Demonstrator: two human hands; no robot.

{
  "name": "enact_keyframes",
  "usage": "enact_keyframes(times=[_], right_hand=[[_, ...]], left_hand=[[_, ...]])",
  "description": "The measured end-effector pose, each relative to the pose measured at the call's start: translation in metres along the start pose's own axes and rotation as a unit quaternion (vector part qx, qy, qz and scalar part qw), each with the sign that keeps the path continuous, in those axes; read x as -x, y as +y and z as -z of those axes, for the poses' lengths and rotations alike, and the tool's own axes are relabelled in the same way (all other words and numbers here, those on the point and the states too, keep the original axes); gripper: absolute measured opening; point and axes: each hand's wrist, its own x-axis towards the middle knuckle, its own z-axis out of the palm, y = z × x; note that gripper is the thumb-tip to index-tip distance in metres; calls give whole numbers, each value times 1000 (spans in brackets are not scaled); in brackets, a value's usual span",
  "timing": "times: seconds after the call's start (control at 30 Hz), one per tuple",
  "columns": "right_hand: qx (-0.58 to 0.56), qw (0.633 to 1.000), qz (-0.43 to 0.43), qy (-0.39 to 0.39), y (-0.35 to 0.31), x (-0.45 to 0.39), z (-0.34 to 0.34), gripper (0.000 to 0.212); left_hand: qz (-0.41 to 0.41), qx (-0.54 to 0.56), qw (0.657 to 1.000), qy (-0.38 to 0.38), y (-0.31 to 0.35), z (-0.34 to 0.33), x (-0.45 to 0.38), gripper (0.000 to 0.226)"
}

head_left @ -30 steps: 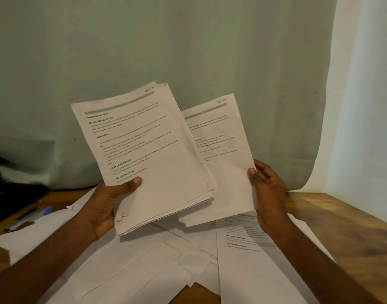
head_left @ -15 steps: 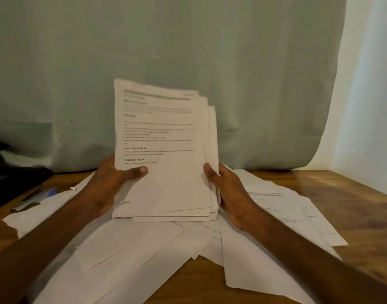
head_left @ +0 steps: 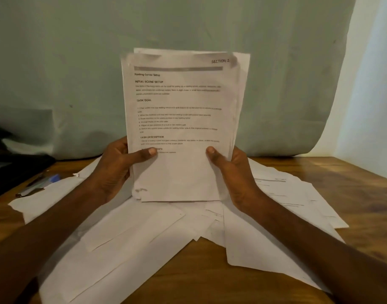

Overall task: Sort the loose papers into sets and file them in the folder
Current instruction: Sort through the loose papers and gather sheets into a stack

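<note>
Now rejoined, the stack of papers is standing upright as both grips, left hand and right hand, are squaring it; we are judging filing next.

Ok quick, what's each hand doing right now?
Left hand: holding the stack of papers upright by its left edge, thumb on front.
Right hand: holding the same stack by its right edge.

"TASK GOAL" on top sheet

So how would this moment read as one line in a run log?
step: squaring set | left hand: grips upright stack of white printed sheets | right hand: grips stack | loose white papers: spread on wooden table
</note>
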Motion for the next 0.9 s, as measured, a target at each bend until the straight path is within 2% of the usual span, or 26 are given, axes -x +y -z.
enact_keyframes(times=[0.1,0.17,0.27,0.3,0.37,0.47,0.57,0.67,0.77,0.9], right_hand=[[32,998,-37,-41,1,0,3,27],[37,994,-71,-68,3,2,3,25],[15,996,-65,-63,4,0,5,26],[14,996,-67,-65,3,0,5,25],[30,993,-75,-83,3,1,4,23],[74,990,-82,-93,2,-1,4,19],[142,985,-65,-68,-2,-7,8,25],[214,975,-40,-39,7,-10,11,15],[297,954,-11,-33,18,-8,10,17],[406,912,16,-57,21,-6,1,14]], left_hand=[[-4,-6,1000,4,-9,1,0,55],[19,3,1000,-16,-15,1,-1,70],[36,-6,998,-43,-17,4,-2,94],[36,-18,998,-46,-16,3,-1,93],[32,-47,998,-42,-14,1,0,75],[15,-66,997,24,-4,10,-6,58],[-10,-7,990,138,15,47,-17,57],[10,45,972,232,30,94,-14,61],[40,45,961,271,32,130,0,54],[25,-9,952,304,27,171,20,63]])
